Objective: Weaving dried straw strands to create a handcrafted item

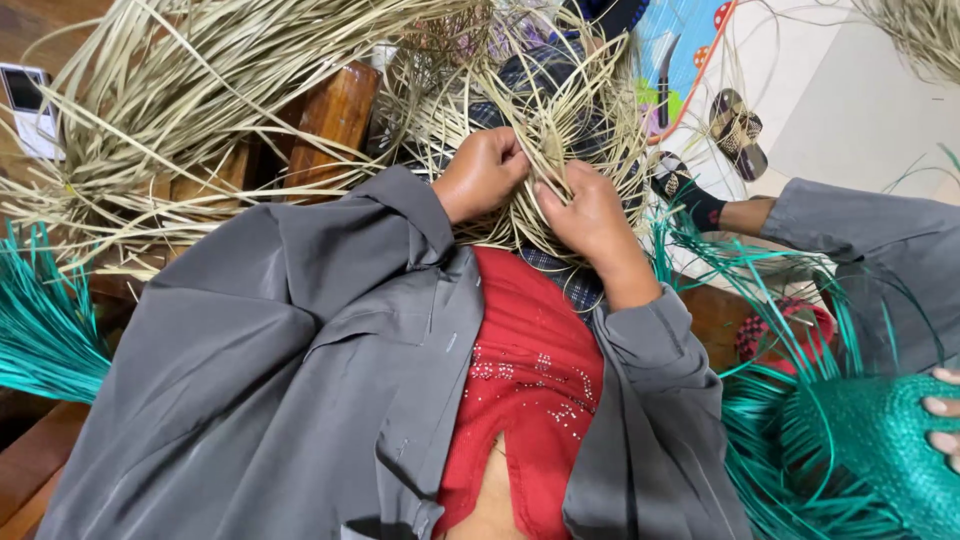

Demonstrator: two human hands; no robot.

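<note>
My left hand (485, 172) and my right hand (585, 208) are both closed on thin pale straw strips of a woven straw piece (560, 120) held in front of my chest. The fingertips pinch strands near its middle, the two hands almost touching. Loose pale strips (180, 90) fan out from the piece to the left and upward. Grey sleeves and a red top fill the lower frame.
Teal dyed strips (45, 330) lie at the left. At the right, another person's fingers (940, 420) rest on a teal woven piece (880, 440), and their grey-clad leg and socked foot (690, 200) stretch out. Sandals (738, 130) sit on the floor; a phone (30, 105) lies far left.
</note>
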